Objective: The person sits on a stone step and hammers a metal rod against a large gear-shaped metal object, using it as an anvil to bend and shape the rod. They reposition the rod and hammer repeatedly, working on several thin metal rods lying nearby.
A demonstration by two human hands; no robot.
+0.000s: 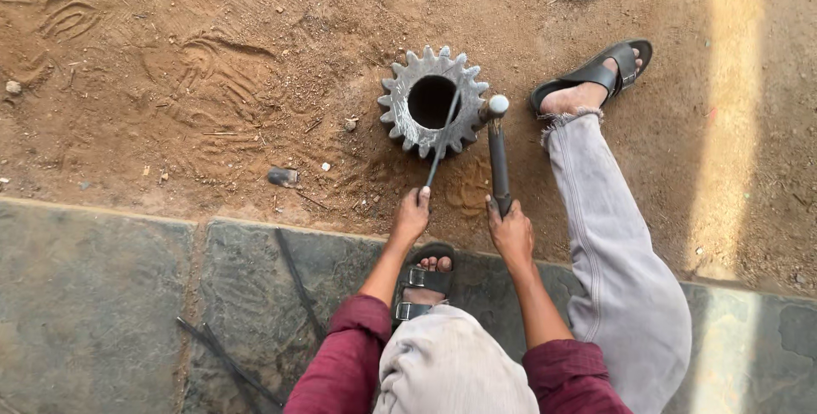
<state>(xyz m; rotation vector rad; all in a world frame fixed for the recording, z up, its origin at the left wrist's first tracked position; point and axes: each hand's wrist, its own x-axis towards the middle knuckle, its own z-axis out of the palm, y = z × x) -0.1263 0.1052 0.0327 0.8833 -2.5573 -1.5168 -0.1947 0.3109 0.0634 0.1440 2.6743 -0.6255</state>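
The left hand (412,216) is closed around the near end of a thin metal rod (442,139), whose far tip rests on the rim of a steel gear (432,101) lying flat on the dirt (213,82). Just right, the right hand (511,231) grips a hammer (497,152), its head beside the gear's teeth. A glancing blow could likely kick the slanted rod sideways or catch the left knuckles.

sleeves (357,354): maroon, pushed above the wrists
trousers (613,261): pale grey, frayed hem
sandals (600,74): black, strapped; one with metal buckles
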